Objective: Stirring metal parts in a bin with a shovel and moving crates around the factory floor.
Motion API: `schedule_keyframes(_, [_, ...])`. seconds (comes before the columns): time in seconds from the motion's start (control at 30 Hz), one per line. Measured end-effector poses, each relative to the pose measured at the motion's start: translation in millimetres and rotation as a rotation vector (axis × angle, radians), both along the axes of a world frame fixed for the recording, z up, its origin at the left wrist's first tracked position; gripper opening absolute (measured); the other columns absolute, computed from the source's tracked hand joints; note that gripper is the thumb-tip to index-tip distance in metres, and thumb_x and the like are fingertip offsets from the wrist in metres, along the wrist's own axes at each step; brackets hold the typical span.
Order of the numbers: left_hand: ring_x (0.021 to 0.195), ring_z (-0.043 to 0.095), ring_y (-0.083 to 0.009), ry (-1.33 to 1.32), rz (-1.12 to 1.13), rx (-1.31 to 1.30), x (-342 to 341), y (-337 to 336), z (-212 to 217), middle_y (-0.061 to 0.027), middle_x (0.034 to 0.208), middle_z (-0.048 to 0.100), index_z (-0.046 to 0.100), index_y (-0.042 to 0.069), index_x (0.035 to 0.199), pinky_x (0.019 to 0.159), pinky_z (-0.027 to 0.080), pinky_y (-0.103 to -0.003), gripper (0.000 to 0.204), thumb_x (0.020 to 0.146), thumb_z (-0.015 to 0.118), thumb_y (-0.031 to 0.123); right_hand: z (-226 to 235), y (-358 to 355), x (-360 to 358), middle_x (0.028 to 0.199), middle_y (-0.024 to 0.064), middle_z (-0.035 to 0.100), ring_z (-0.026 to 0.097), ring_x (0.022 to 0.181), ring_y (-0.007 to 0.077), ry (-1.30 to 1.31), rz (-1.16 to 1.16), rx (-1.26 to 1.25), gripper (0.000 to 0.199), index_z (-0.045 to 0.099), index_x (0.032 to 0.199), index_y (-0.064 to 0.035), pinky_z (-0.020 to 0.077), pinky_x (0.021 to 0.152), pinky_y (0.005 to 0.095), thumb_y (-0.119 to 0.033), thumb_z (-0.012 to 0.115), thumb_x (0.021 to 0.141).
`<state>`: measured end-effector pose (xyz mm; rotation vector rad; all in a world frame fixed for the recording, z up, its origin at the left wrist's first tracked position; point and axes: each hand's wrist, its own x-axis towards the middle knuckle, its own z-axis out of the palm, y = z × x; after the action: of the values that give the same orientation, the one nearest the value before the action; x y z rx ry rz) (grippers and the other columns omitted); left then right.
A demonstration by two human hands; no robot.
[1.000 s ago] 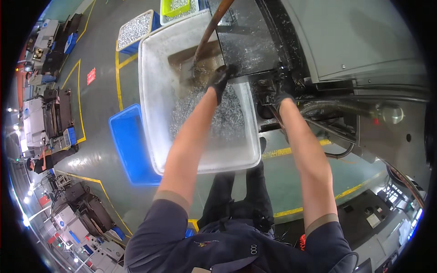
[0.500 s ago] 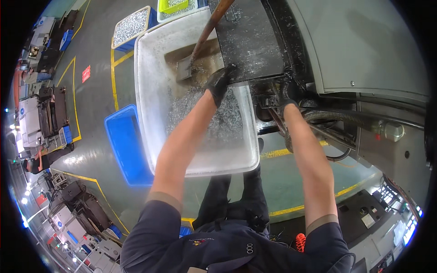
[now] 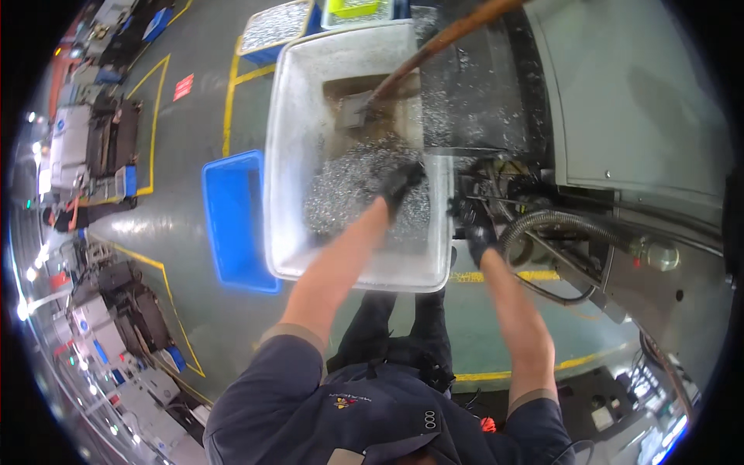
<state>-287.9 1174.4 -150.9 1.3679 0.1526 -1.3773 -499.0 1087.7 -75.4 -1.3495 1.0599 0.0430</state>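
Observation:
My left hand (image 3: 403, 186), in a black glove, is over the heap of shiny metal chips (image 3: 337, 190) in a large white tub (image 3: 280, 155). It is beside the edge of a dark, chip-strewn metal plate (image 3: 473, 93); motion blurs its fingers. Also gloved in black, my right hand (image 3: 478, 229) is just outside the tub's right wall, next to hoses and fittings on the machine. I cannot make out its fingers or anything in them. A long wooden-handled tool (image 3: 446, 43) with a flat grey blade (image 3: 355, 110) leans into the tub's far part, over a brownish area.
A blue bin (image 3: 232, 221) stands left of the tub. Behind it are a blue-sided container of metal bits (image 3: 275, 27) and another with a yellow-green basket (image 3: 355, 8). At right are a grey machine cabinet (image 3: 620, 93) and a ribbed hose (image 3: 542, 221). Another person (image 3: 62, 218) is far left.
My view has shifted, so the tub sits farther right in it. My left hand has moved from the plate's corner nearer over the chips. My right hand has drawn back toward me beside the tub.

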Motion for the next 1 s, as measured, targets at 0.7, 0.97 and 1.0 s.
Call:
schedule_keyframes(0.7, [0.109,0.057,-0.0155,0.197,0.308,-0.436,-147,214,150,-0.0033,0.125,0.059,0.048,0.012,0.135,0.096,0.045,-0.037,0.040,0.097,0.046,0.026,154,193,-13,0.092,0.0167,0.066,0.061,0.093,0.0310,-0.433,1.046,-0.398,0.016,0.069,0.089,-0.0031,0.0467,0.081,0.0393,-0.009,0.056,0.081])
schedule_keyframes(0.97, [0.131,0.041,-0.0222,-0.247,0.251,-1.018,-153,425,120,-0.0126,0.143,0.042,0.026,0.001,0.144,0.111,0.031,-0.039,0.054,0.095,0.041,0.017,194,367,-2,0.099,0.0150,0.065,0.060,0.096,0.0293,-0.665,1.514,-0.669,0.020,0.066,0.098,-0.0056,0.0474,0.083,0.0376,-0.017,0.059,0.082])
schedule_keyframes(1.0, [0.131,0.041,-0.0222,-0.246,0.261,-1.030,-168,444,120,-0.0126,0.143,0.042,0.026,0.001,0.144,0.111,0.031,-0.039,0.054,0.095,0.041,0.017,197,392,-9,0.097,0.0151,0.065,0.060,0.093,0.0291,-0.781,1.477,-0.603,0.020,0.066,0.095,-0.0054,0.0472,0.081,0.0383,-0.019,0.059,0.082])
